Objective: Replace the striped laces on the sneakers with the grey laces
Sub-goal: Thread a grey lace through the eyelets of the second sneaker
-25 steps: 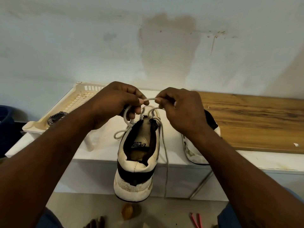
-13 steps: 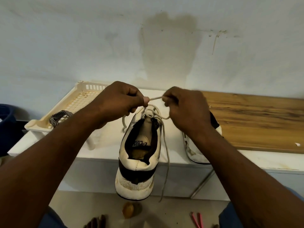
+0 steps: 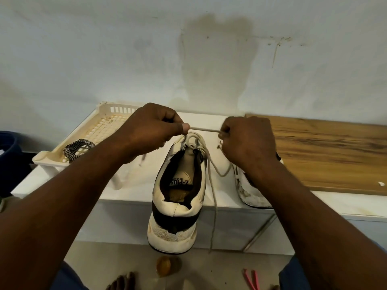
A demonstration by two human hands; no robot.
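Two hands are farther from each other than half a second ago. The left hand (image 3: 155,130) stays above the tongue of the sneaker (image 3: 178,206), and the right hand (image 3: 249,139) has moved to the right, so the straight piece of grey lace (image 3: 204,129) between them is longer now. Each hand pinches this lace between thumb and curled fingers, and the lace is tight and level just above the top eyelets. The loop under the left hand is no more visible.

At the left, a cream plastic basket (image 3: 117,110) with a grid bottom holds the striped lace (image 3: 77,148), rolled in a black-and-white coil.

The white bench (image 3: 129,185) is smooth and flat. A wooden board (image 3: 326,151) with brown grain covers its right part. The sneaker lies on the bench with its heel past the front edge, toward the camera. It is off-white, with a dark band around the heel and a grainy sole. The second sneaker (image 3: 249,193) is just beside it, mostly hidden by the right wrist. The grey lace is thin and round like a cord, and one loose end hangs down at the right of the heel.
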